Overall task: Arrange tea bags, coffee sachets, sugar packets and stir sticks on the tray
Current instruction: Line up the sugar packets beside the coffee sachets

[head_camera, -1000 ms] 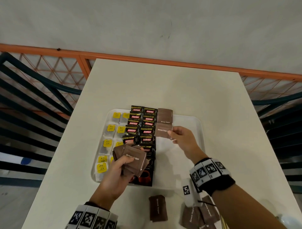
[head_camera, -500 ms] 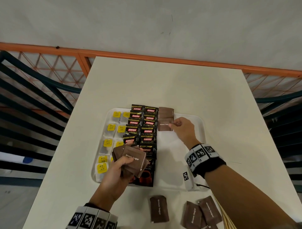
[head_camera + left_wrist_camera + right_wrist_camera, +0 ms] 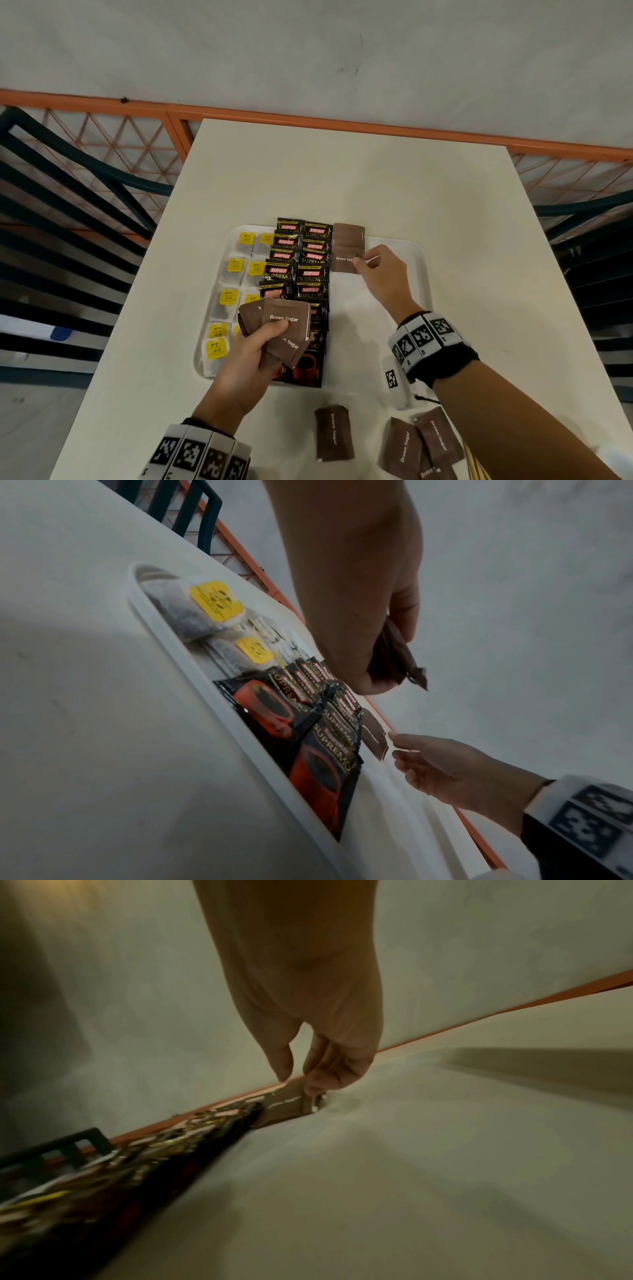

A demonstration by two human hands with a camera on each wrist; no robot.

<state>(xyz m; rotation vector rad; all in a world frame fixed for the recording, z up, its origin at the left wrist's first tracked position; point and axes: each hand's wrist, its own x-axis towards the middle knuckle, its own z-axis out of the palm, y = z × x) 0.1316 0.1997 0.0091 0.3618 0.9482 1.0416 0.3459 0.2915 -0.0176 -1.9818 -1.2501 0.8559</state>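
Note:
A white tray (image 3: pixel 423 274) holds two columns of yellow-tagged tea bags (image 3: pixel 236 265) on its left and two columns of black Kopiko coffee sachets (image 3: pixel 298 260) in the middle. Right of the sachets' far end lies a short overlapping row of brown sugar packets (image 3: pixel 348 236). My right hand (image 3: pixel 363 263) pinches the right edge of the nearest packet (image 3: pixel 342 262) in that row, low on the tray (image 3: pixel 411 1150). My left hand (image 3: pixel 270 339) hovers over the tray's near left and grips a fanned stack of brown sugar packets (image 3: pixel 284 320), seen edge-on (image 3: pixel 397 658) in the left wrist view.
Loose brown sugar packets lie on the white table near its front edge, one (image 3: pixel 334 433) alone and a few (image 3: pixel 419 445) beside my right forearm. Pale sticks (image 3: pixel 476 467) peek out at the bottom right. Chairs and an orange railing (image 3: pixel 308 118) surround the table.
My right hand carried one sugar packet a little farther up the tray and lowered it onto the near end of the sugar row. My left hand stayed put with its stack.

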